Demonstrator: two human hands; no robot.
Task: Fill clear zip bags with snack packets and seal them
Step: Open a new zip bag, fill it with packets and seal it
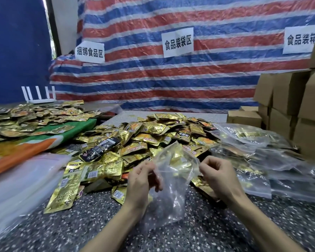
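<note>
Clear zip bag (pixel 171 190), thin crinkly film, hangs btwn both hands just above the surface (pixel 62 230), a dark speckled stone-look top. L hand (pixel 144 180) pinches the bag's left top edge, fingers (pixel 146 167) curled in on the film; R hand (pixel 217 174) pinches the right top edge the same way. Bag sags limp & wrinkled below the hands; gold shows thru its upper part, can't tell if that's inside or the heap behind. Just behind: big heap of packets (pixel 153 135), flat shiny gold foil pouches w/ a few black ones mixed in. 2nd heap (pixel 35 117) at left, on a green/orange cloth (pixel 44 142). Near left, a stack of smooth cloudy plastic (pixel 25 179). At right, filled bags (pixel 253 142), glossy, lying flat. Far right, plain brown cardboard boxes (pixel 289 99). Behind all, a red/blue/white striped tarp (pixel 171 79) w/ white paper signs (pixel 177 42).
</note>
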